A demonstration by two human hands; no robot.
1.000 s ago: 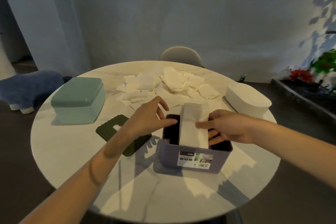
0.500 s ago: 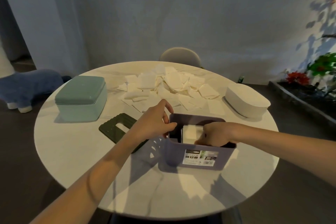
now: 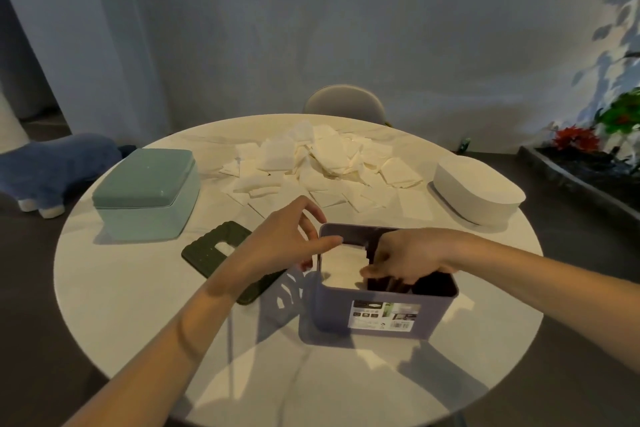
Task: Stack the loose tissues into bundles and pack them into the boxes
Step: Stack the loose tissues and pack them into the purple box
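**Inside purple box: both hands on tissue bundle**

Down in the open purple box (image 3: 377, 305), R hand (image 3: 408, 256) has its fingers curled downward into the box, tips against the right edge of the white tissue bundle (image 3: 341, 270); whether they truly pinch it or just press can't be told, since the fingertips are hidden below the rim. L hand (image 3: 280, 243) sits at the box's left rim w/ fingers fairly straight, index reaching over the rim toward the bundle's far left corner, thumb lower by the outside wall. It grips nothing that shows.

Bundle lies in the left part of the box, top face flat; right part of the box looks dark. Box stands near the front centre of the round white table (image 3: 145, 305), label on its near wall.

Just left of the box, partly under the L wrist, a dark green lid (image 3: 214, 253) w/ a slot lies flat on the table. Farther left: teal box (image 3: 149, 194), lid on. Back centre: heap of loose tissues (image 3: 322, 166), unstacked. Right rear: white oval box (image 3: 478, 191), closed.

Beyond the table: grey chair back (image 3: 344, 102), blue plush toy (image 3: 52, 170) on the floor at left, plants (image 3: 595, 132) at right.
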